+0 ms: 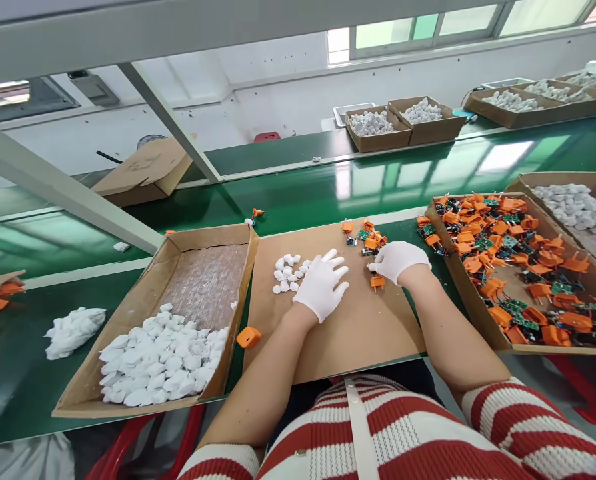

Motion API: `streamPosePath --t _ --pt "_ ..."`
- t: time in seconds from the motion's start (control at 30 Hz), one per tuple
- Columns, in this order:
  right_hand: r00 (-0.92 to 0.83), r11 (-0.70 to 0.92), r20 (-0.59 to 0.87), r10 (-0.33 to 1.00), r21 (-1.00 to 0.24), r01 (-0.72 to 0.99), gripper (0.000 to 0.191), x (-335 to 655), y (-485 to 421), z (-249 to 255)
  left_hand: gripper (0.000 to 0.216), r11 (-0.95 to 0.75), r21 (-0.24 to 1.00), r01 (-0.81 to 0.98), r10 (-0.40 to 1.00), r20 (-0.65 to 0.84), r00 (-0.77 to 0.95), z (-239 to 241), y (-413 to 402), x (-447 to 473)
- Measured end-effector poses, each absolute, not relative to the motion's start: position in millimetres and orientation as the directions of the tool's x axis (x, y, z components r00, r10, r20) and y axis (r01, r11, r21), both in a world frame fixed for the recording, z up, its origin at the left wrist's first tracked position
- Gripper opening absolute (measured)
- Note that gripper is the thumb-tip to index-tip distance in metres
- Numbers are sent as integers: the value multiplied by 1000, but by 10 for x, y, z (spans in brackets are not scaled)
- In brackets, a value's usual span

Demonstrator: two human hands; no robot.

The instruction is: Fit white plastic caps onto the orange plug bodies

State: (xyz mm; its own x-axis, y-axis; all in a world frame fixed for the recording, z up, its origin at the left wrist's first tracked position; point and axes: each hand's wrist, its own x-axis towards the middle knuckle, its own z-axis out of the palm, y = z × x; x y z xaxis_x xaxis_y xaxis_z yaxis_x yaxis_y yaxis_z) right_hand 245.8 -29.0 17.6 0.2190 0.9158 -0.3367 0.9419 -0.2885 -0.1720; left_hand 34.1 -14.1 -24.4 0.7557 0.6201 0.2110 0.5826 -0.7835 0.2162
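Note:
Both hands wear white gloves and rest over a flat cardboard sheet (348, 333). My left hand (323, 285) lies with its fingers spread, right beside a small pile of white plastic caps (288, 272). My right hand (397, 260) is curled over the sheet, its fingertips by a small cluster of orange plug parts with green circuit boards (371, 240). One orange plug part (377, 283) stands just under that hand; whether the fingers hold anything is hidden.
A cardboard tray of white caps (158, 360) sits at left, a box of orange parts with circuit boards (523, 273) at right. A loose orange piece (249, 337) lies between tray and sheet. A green conveyor (328, 193) runs behind, more boxes beyond. Another person's hand shows at far left.

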Motion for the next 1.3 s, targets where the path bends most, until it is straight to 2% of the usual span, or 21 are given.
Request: streamPosePath --t 0.23,0.4,0.5,0.57,0.67,0.77,0.83,0.97,1.1,1.2,1.3 --pt "180 -258 -333 926 -209 943 38 2395 -257 151 24 -665 403 629 739 231 633 -273 -179 377" --pt "143 -226 -300 943 -265 937 26 2412 -247 69 21 -603 518 607 785 246 569 -291 -164 381" --pt "123 -203 -252 960 -321 925 26 2397 -238 58 20 -501 643 579 843 211 495 -247 -186 394" --pt "83 -161 -201 976 -410 898 31 2365 -245 50 27 -352 798 489 892 128 434 -192 -221 407" --pt "-26 -43 -92 995 -670 741 33 2289 -277 4 49 -51 974 219 900 -50 432 -109 -274 429" --pt "-66 29 -5 998 -863 504 34 2216 -306 -59 50 119 992 34 837 -118 534 -62 -294 446" --pt "-2 -12 -14 1000 -919 393 34 2184 -309 -85 45 124 992 -9 817 -97 569 -52 -284 444" --pt "71 -136 -123 990 -963 234 37 2143 -299 -97 47 65 998 -16 862 -48 505 -56 -241 389" --pt "-15 -104 -110 994 -969 224 39 2127 -310 -94 61 212 972 -102 817 -119 564 -64 -229 301" --pt "-94 -73 -98 991 -969 235 37 2117 -328 -98 57 259 959 -116 845 -167 508 -67 -233 264" --pt "-79 -67 -88 993 -971 231 39 2091 -331 -112 50 283 950 -136 834 -174 523 -90 -211 263"
